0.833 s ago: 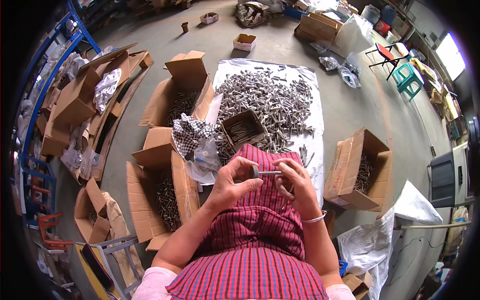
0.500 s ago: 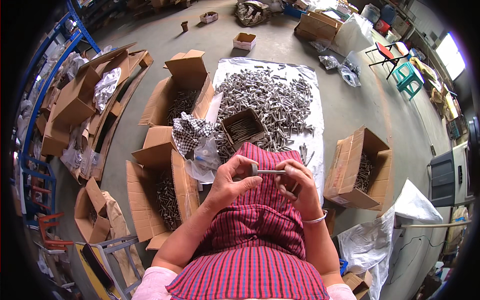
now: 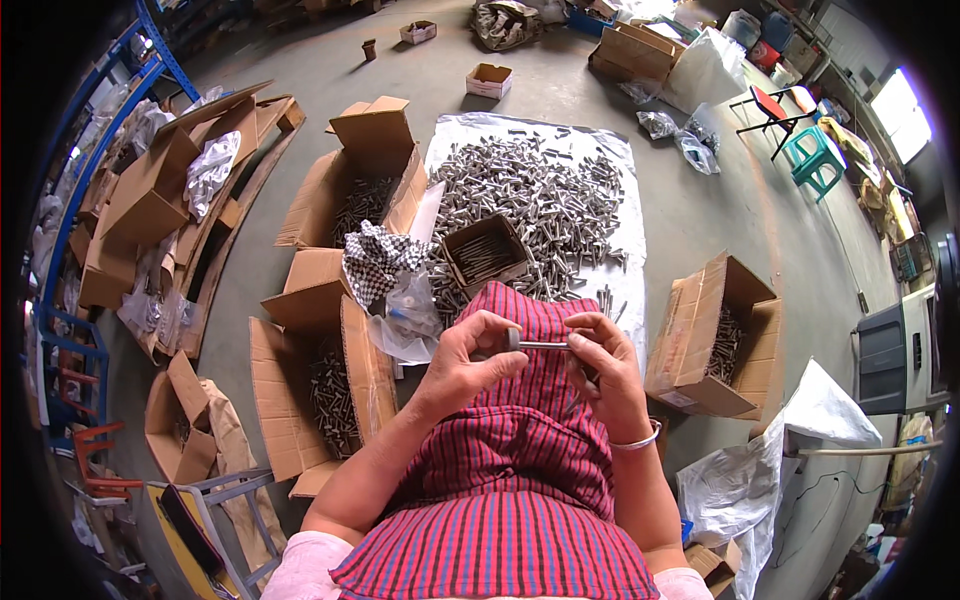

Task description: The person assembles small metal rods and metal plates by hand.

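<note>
A white sheet [image 3: 632, 288] on the grey floor [image 3: 695, 220] carries many loose metal pins [image 3: 535, 200].

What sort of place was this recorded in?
Probably a small workshop or warehouse: metal parts heaped on a white sheet on the floor, open cardboard boxes of more parts around it, and a wooden pallet off to the left.

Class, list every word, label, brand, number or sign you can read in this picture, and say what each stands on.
None can be read clearly.
Cardboard box right of the white sheet: faint reddish marks on its side, too blurred to read.
Small pale box beyond the sheet: marks on its front, too small to read.
</note>
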The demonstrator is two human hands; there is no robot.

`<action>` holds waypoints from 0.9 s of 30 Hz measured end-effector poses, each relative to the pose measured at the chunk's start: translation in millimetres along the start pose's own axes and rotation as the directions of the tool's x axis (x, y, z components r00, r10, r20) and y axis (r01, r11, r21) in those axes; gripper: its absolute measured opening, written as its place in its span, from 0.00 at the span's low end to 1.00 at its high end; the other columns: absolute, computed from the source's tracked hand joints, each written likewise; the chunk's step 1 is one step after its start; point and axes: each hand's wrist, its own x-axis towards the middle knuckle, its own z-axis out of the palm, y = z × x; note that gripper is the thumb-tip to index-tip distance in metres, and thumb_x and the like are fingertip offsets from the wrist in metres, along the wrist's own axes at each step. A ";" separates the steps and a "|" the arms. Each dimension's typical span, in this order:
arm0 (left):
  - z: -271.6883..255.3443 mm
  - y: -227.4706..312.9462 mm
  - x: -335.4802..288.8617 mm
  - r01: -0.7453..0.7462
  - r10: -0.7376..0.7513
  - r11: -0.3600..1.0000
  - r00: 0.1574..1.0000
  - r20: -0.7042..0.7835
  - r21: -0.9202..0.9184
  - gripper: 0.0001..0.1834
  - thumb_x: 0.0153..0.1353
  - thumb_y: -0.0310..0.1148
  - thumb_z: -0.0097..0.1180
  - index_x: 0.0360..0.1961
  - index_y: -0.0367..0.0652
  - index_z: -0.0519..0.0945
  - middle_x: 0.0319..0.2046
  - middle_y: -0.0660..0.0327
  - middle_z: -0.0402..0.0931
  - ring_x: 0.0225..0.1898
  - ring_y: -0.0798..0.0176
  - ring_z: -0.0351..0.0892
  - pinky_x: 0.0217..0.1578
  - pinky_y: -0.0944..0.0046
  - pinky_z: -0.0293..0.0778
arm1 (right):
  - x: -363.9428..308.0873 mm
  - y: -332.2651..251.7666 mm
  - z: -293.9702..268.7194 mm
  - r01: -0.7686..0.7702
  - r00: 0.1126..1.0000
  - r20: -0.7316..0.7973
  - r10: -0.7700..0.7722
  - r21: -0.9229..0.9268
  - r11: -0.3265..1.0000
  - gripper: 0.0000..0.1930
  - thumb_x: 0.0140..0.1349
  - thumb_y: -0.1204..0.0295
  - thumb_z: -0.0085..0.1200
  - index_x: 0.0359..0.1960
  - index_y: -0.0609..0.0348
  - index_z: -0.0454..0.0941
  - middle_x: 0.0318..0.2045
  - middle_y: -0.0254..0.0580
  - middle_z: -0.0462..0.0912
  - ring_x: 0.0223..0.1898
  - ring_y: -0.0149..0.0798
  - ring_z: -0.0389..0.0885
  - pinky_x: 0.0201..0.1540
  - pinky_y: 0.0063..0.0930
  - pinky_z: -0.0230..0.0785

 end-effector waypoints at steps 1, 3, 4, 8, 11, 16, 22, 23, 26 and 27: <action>0.7 -0.2 1.8 0.034 -0.035 0.998 0.999 -0.027 -0.051 0.16 0.52 0.27 0.61 0.42 0.38 0.71 0.24 0.66 0.74 0.18 0.79 0.65 0.17 0.79 0.58 | -1.5 -1.4 -2.6 0.029 0.999 0.018 -0.030 0.010 1.000 0.07 0.58 0.75 0.51 0.37 0.63 0.74 0.20 0.31 0.72 0.14 0.19 0.63 0.11 0.12 0.47; 2.7 -1.6 4.9 0.068 -0.073 0.992 0.996 -0.044 -0.105 0.16 0.53 0.27 0.60 0.41 0.38 0.71 0.24 0.64 0.75 0.18 0.79 0.65 0.17 0.78 0.58 | -2.8 -2.9 -10.0 0.010 1.000 0.002 -0.010 -0.011 1.000 0.08 0.57 0.75 0.52 0.38 0.63 0.74 0.20 0.32 0.73 0.14 0.19 0.64 0.12 0.12 0.48; 3.2 -1.8 6.1 0.076 -0.080 0.994 0.996 -0.044 -0.075 0.15 0.53 0.28 0.61 0.40 0.39 0.71 0.25 0.64 0.76 0.20 0.78 0.69 0.18 0.78 0.61 | -3.5 -4.2 -15.3 -0.011 1.000 -0.007 0.010 -0.030 0.999 0.08 0.57 0.75 0.52 0.38 0.63 0.74 0.21 0.32 0.73 0.14 0.19 0.65 0.12 0.11 0.48; 15.7 5.4 15.5 0.106 -0.110 0.993 0.989 -0.101 -0.045 0.13 0.53 0.26 0.59 0.39 0.39 0.71 0.25 0.63 0.76 0.22 0.77 0.72 0.17 0.78 0.63 | 6.9 -17.3 -65.7 0.012 0.989 -0.145 -0.028 -0.109 0.994 0.09 0.58 0.73 0.52 0.39 0.64 0.76 0.25 0.37 0.79 0.14 0.20 0.66 0.11 0.10 0.47; 25.2 -2.9 33.6 0.118 -0.130 0.988 0.983 -0.132 -0.096 0.12 0.53 0.25 0.58 0.39 0.38 0.72 0.23 0.63 0.75 0.19 0.77 0.69 0.16 0.79 0.60 | 30.6 -32.2 -155.7 0.064 0.966 -0.251 -0.067 -0.022 0.998 0.11 0.61 0.74 0.46 0.41 0.68 0.74 0.28 0.43 0.80 0.13 0.21 0.68 0.07 0.12 0.47; 52.8 -25.0 97.9 0.147 -0.174 0.977 0.968 -0.181 -0.154 0.12 0.53 0.23 0.56 0.39 0.38 0.72 0.21 0.63 0.75 0.14 0.78 0.65 0.14 0.79 0.57 | 107.9 9.6 -314.2 -0.123 0.875 -0.459 0.154 0.096 0.988 0.21 0.59 0.75 0.49 0.53 0.67 0.62 0.37 0.49 0.80 0.16 0.27 0.70 0.08 0.12 0.49; 79.0 -71.5 192.4 0.219 -0.247 0.968 0.925 -0.289 -0.125 0.13 0.52 0.22 0.53 0.41 0.36 0.70 0.20 0.58 0.74 0.11 0.77 0.61 0.12 0.78 0.56 | 240.5 108.8 -463.9 -0.301 0.719 -0.606 0.340 0.169 0.938 0.21 0.53 0.78 0.54 0.50 0.65 0.66 0.34 0.45 0.81 0.16 0.28 0.70 0.09 0.15 0.48; 82.8 -77.1 208.6 0.225 -0.251 0.967 0.924 -0.289 -0.120 0.13 0.52 0.22 0.53 0.41 0.36 0.70 0.20 0.58 0.74 0.11 0.77 0.61 0.12 0.78 0.56 | 260.7 114.2 -480.5 -0.308 0.685 -0.657 0.316 0.132 0.942 0.20 0.53 0.79 0.53 0.50 0.65 0.67 0.34 0.45 0.81 0.16 0.28 0.71 0.09 0.16 0.48; 86.9 -94.9 249.0 0.207 -0.229 0.973 0.921 -0.315 -0.102 0.14 0.52 0.24 0.55 0.41 0.35 0.69 0.20 0.57 0.74 0.11 0.75 0.61 0.12 0.78 0.55 | 314.8 131.9 -525.2 -0.253 0.657 -0.715 0.240 0.092 0.963 0.18 0.51 0.79 0.54 0.45 0.66 0.71 0.31 0.45 0.81 0.16 0.31 0.74 0.10 0.19 0.55; 87.7 -102.6 261.7 0.212 -0.233 0.972 0.921 -0.313 -0.099 0.14 0.52 0.24 0.55 0.41 0.35 0.69 0.20 0.57 0.74 0.11 0.75 0.61 0.12 0.78 0.55 | 328.0 136.8 -539.2 -0.218 0.664 -0.716 0.214 0.088 0.972 0.16 0.49 0.79 0.57 0.42 0.68 0.74 0.28 0.44 0.80 0.16 0.33 0.77 0.12 0.20 0.61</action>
